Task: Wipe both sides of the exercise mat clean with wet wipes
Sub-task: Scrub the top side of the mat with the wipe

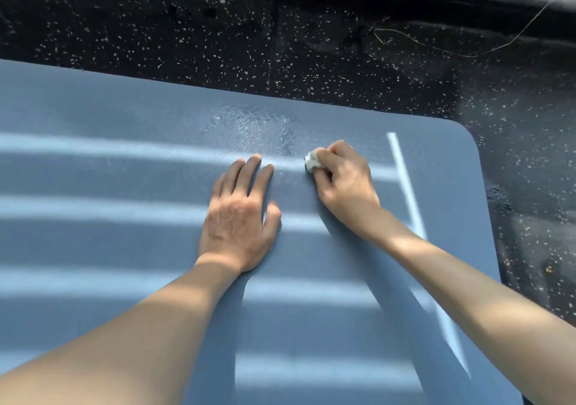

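From the head camera, a blue exercise mat (124, 248) lies flat on a dark speckled floor (343, 61), filling the near and left part of the scene, with its rounded far-right corner in view and a pale stripe (405, 186) running along its right end. The left hand (240, 214) lies palm down on the mat with its fingers straight and slightly spread, gripping nothing; it likely serves as a prop for the person's weight and as a brake that keeps the mat from sliding under the rubbing. Just to its right, the right hand (343, 177) has its fingers curled round a small bunched white wet wipe (312, 162) and presses it to the mat; wadding the wipe probably gives a firm pad to scrub with. Just beyond both hands, toward the mat's far edge, a wet patch (261, 130) glistens, suggesting that area has been gone over. The rest of the visible face looks dry, so this side seems only partly done, and the underside would need wiping afterwards. A thin pale thread (436, 46) lies loose on the floor at the far right.
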Motion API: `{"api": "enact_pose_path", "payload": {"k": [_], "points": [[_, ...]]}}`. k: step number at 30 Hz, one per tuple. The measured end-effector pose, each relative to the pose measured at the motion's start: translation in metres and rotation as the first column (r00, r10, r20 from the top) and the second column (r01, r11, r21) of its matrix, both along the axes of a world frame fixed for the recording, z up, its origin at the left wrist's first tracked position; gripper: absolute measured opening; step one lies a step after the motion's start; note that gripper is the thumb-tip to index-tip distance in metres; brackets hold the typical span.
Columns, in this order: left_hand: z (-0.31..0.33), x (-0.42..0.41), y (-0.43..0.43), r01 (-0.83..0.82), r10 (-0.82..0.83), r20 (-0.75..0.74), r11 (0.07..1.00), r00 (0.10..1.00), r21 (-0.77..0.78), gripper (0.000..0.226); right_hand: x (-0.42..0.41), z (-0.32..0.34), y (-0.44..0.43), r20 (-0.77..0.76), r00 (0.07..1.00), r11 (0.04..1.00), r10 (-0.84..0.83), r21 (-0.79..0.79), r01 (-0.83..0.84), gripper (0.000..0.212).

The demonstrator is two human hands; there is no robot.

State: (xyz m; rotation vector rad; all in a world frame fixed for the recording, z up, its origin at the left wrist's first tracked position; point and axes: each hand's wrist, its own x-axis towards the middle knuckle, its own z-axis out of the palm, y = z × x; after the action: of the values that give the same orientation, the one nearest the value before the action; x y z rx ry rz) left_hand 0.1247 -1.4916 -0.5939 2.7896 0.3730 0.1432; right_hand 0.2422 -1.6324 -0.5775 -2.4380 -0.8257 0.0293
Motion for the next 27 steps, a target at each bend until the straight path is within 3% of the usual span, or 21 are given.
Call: {"api": "enact_pose_path", "payload": {"k": [4, 7, 9, 13, 15, 18, 22, 27], "points": [[0.001, 0.002, 0.000, 0.004, -0.004, -0.006, 1.000, 1.000, 0.018, 0.060, -0.031, 0.001, -0.013, -0.090, 0.980, 0.984, 0.175, -0.023, -0.178, 0.019], [0.001, 0.002, 0.002, 0.009, -0.008, -0.017, 1.000, 1.000, 0.030, 0.060, 0.029, -0.001, 0.011, -0.016, 1.000, 1.000, -0.001, -0.022, 0.000, 0.024], [0.001, 0.000, 0.002, 0.008, -0.007, -0.025, 0.999, 1.000, 0.034, 0.060, 0.043, -0.004, 0.017, -0.002, 0.999, 0.999, -0.033, -0.035, 0.033, 0.023], [0.001, 0.002, 0.003, 0.013, -0.012, -0.031, 0.999, 0.999, 0.039, 0.060, 0.011, -0.002, -0.002, -0.050, 0.976, 0.977, 0.211, -0.028, -0.213, 0.021], [0.000, 0.002, 0.003, 0.013, -0.012, -0.030, 0.999, 0.999, 0.051, 0.059, 0.046, 0.001, 0.011, -0.034, 0.992, 0.991, 0.119, -0.064, -0.121, 0.019], [-0.001, 0.000, 0.003, 0.011, -0.010, -0.026, 0.998, 1.000, 0.056, 0.059, 0.077, 0.000, 0.032, -0.011, 0.999, 0.999, -0.039, 0.017, 0.039, 0.017], [-0.001, 0.002, 0.002, 0.012, -0.011, -0.021, 0.998, 1.000, 0.061, 0.060, 0.047, -0.006, 0.017, -0.036, 0.991, 0.990, 0.126, -0.060, -0.128, 0.015], [-0.003, 0.000, 0.002, 0.016, -0.016, 0.001, 0.998, 1.000, 0.065, 0.059, 0.101, 0.000, 0.021, 0.047, 0.993, 0.994, -0.110, -0.016, 0.111, 0.023]]}}
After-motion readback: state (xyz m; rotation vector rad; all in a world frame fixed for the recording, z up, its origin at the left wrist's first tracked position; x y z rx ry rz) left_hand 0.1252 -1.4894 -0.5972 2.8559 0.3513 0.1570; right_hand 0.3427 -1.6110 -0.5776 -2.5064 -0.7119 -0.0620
